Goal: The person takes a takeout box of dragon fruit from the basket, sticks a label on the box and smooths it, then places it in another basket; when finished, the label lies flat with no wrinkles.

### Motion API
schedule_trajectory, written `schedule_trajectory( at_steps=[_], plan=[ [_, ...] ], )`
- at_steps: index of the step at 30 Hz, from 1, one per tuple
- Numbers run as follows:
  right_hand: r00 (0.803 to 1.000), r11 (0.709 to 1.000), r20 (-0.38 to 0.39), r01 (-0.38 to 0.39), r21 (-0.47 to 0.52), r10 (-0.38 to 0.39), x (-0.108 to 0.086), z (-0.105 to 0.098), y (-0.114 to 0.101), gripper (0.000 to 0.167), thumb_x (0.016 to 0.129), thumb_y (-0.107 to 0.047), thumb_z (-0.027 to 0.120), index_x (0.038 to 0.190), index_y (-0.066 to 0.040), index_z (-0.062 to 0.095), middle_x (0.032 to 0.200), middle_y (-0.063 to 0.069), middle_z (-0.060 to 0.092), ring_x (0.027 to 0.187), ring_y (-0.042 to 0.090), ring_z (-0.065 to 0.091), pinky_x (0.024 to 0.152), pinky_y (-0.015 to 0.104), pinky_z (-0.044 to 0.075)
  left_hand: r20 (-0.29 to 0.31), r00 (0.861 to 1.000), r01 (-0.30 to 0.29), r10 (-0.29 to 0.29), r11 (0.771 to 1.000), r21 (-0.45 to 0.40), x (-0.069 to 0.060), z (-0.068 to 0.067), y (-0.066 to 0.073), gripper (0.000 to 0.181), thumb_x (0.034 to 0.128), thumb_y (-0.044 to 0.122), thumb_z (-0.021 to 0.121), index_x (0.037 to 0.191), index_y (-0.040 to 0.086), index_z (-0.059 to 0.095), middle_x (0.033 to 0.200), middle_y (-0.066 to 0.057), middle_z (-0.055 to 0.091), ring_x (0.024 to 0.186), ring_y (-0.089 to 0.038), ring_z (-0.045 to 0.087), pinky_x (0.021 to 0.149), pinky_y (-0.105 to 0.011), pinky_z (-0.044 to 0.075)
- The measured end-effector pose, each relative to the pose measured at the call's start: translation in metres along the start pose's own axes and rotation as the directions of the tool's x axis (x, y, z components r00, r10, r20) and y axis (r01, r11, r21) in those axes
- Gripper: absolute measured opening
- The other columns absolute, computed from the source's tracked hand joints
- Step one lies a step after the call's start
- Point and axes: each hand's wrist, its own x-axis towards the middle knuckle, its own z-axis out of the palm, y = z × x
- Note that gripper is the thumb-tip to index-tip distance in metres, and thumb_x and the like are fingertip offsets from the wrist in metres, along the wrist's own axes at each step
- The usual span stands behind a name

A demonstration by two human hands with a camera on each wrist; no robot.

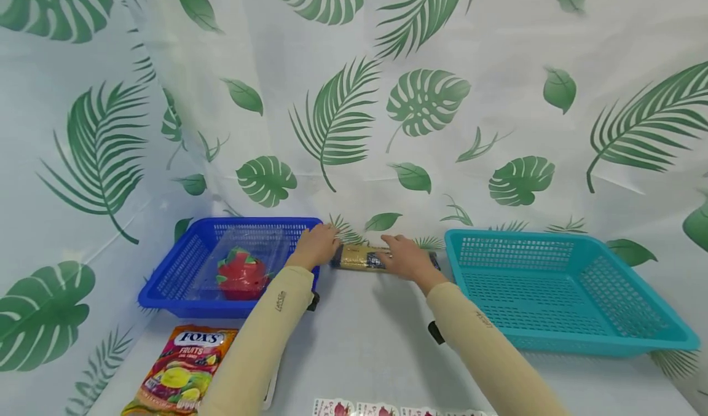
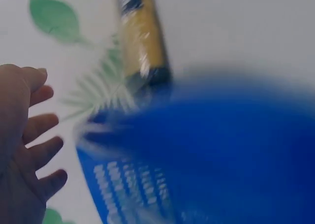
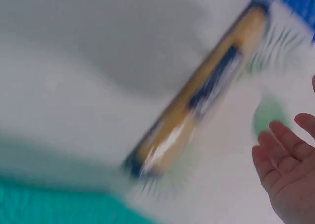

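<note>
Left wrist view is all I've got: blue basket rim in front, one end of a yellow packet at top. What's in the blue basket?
Observer: Head view shows the blue basket holding a red, green-tipped item and some clear plastic. Can't tell whether the plastic is behind or around it.
Operator: Packet runs out of my frame. Where's its far end?
Observer: Beside the teal basket. The yellow packet lies between the two baskets.
Operator: Right hand gripping it?
Observer: No. Right wrist view shows the right hand apart from the packet, not curled round it.
</note>
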Motion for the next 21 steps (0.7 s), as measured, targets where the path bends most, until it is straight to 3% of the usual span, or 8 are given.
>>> schedule_trajectory(
  at_steps=[3,7,11,16,18,21],
  plan=[
    [0.992,0.982,-0.073,0.112,0.153,-0.102,-0.003,0.016,-0.024,0.047,0.099,-0.027,0.058,0.137,-0.001,0.052,0.123,0.019,0.061,0.111,0.032,0.06,0.093,0.047,0.049,-0.07,0.997,-0.029,0.027,0.999,-0.032,-0.002,-0.011,-0.013,0.035,0.103,0.021,0.05,0.135,0.008,0.057,0.135,-0.011,0.058,0.125,-0.028,0.053,0.102,-0.047,0.042],
    [0.97,0.906,-0.125,0.239,0.348,-0.208,-0.009,0.036,-0.059,0.04,0.097,-0.022,0.061,0.13,0.002,0.059,0.107,0.014,0.068,0.095,0.025,0.065,0.083,0.041,0.053,-0.092,0.996,-0.022,0.014,0.996,-0.089,-0.009,-0.022,-0.029,0.036,0.102,0.021,0.052,0.135,0.008,0.057,0.136,-0.012,0.057,0.126,-0.03,0.053,0.103,-0.047,0.041],
    [0.977,0.851,-0.078,0.21,0.482,-0.197,-0.013,0.051,-0.089,0.046,0.099,-0.027,0.06,0.137,-0.002,0.054,0.116,0.014,0.066,0.099,0.025,0.064,0.084,0.039,0.053,-0.047,0.999,0.009,-0.015,0.992,-0.127,-0.018,-0.027,-0.047,0.041,0.1032,0.023,0.05,0.141,0.006,0.05,0.142,-0.015,0.051,0.131,-0.033,0.047,0.107,-0.05,0.036],
    [0.987,0.843,-0.05,0.156,0.515,-0.152,-0.014,0.065,-0.108,0.049,0.098,-0.024,0.061,0.142,-0.004,0.05,0.126,0.016,0.061,0.099,0.024,0.064,0.08,0.036,0.054,-0.028,0.996,0.082,-0.09,0.976,-0.199,-0.033,-0.033,-0.085,0.043,0.1051,0.018,0.042,0.144,0.002,0.044,0.143,-0.023,0.046,0.127,-0.04,0.047,0.105,-0.054,0.036],
    [0.99,0.843,-0.039,0.136,0.521,-0.136,-0.014,0.067,-0.111,0.049,0.099,-0.024,0.06,0.143,-0.006,0.049,0.129,0.015,0.059,0.099,0.023,0.064,0.078,0.035,0.053,-0.031,0.987,0.143,-0.155,0.963,-0.23,-0.043,-0.037,-0.105,0.043,0.1057,0.017,0.038,0.145,0.002,0.043,0.144,-0.025,0.043,0.128,-0.043,0.044,0.105,-0.058,0.034],
    [0.992,0.833,-0.024,0.116,0.542,-0.123,-0.014,0.067,-0.114,0.049,0.099,-0.025,0.059,0.143,-0.009,0.049,0.133,0.014,0.056,0.102,0.022,0.063,0.08,0.036,0.053,-0.046,0.963,0.244,-0.265,0.932,-0.267,-0.063,-0.043,-0.136,0.044,0.1049,0.015,0.034,0.146,0.002,0.041,0.145,-0.029,0.04,0.128,-0.047,0.042,0.102,-0.064,0.033]
  ],
)
